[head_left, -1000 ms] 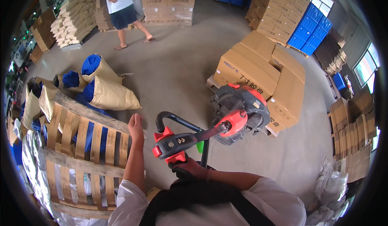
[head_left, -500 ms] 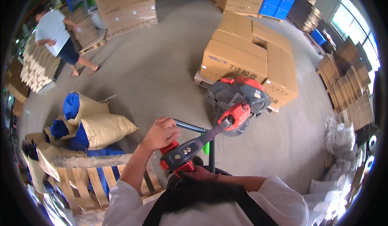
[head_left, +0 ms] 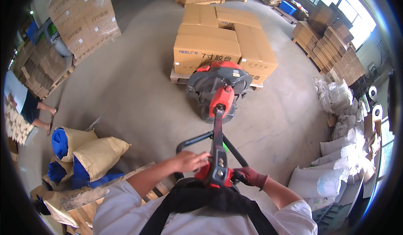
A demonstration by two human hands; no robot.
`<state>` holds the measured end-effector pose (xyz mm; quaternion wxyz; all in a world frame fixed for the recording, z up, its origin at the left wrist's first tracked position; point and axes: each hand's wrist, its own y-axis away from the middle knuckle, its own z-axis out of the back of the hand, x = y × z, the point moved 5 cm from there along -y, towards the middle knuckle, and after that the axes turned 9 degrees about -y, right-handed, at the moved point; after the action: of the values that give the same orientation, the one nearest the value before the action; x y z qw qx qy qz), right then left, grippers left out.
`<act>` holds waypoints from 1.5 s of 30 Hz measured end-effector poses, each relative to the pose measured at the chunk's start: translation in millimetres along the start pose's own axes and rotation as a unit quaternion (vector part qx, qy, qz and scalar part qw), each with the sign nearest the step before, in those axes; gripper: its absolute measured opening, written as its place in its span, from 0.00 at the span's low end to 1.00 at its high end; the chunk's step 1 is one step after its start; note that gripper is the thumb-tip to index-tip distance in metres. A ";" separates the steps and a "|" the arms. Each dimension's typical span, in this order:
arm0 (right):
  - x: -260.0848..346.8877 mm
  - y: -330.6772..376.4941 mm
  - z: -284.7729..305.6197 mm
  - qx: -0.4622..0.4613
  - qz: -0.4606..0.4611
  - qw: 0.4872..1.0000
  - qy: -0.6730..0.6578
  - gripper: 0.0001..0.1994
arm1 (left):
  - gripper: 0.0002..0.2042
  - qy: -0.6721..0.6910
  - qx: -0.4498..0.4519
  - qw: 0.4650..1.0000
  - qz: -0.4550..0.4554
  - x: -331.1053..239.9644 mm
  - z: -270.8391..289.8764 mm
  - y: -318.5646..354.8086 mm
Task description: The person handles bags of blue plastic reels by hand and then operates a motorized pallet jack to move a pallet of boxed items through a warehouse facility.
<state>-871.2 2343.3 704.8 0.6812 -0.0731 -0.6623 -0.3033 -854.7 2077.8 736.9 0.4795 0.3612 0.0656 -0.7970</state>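
A red and black electric pallet truck stands in front of me, its tiller pointing back to my waist. My left hand, bare, is closed at the left side of the handle head, with fingers curled at its red part. On the opposite side, my right hand wears a dark red glove and is closed round the grip. Its fingertips are partly hidden. Ahead of the truck body, large brown cartons sit on a wooden pallet.
Paper sacks with blue contents lie at left, beside a wooden pallet. A person is at the far left edge. Wrapped cartons stand back left. White sacks and flattened cardboard line the right side.
My view has turned right, so the truck and cartons sit further left and the tiller now runs straighter from me. The handle head is more central between my hands. The person appears nearer the left edge.
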 end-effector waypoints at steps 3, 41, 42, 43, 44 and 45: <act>-5.8 54.9 31.9 -0.012 -0.010 0.993 0.116 0.24 | 0.22 0.095 0.016 0.995 -0.018 -36.2 -62.6 -31.0; -90.9 77.5 391.0 -0.108 0.169 0.954 0.222 0.28 | 0.14 0.099 -0.295 0.928 0.203 -169.2 -141.0 -337.7; -91.6 64.9 404.2 -0.099 0.173 0.953 0.228 0.27 | 0.14 0.096 -0.313 0.924 0.199 -163.1 -134.4 -349.5; -105.3 50.0 413.6 -0.099 0.190 0.949 0.233 0.25 | 0.14 0.095 -0.328 0.918 0.203 -153.6 -135.0 -358.1; -100.0 33.5 425.6 -0.103 0.211 0.943 0.237 0.24 | 0.14 0.088 -0.344 0.913 0.203 -146.0 -119.5 -366.8; -97.6 18.6 439.4 -0.101 0.187 0.951 0.226 0.22 | 0.14 0.073 -0.332 0.914 0.222 -137.7 -105.9 -377.2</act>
<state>-1232.8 2609.5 667.3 0.8468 -0.1932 -0.4312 -0.2445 -1068.2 2424.7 656.3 0.7306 0.2438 0.2796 -0.5733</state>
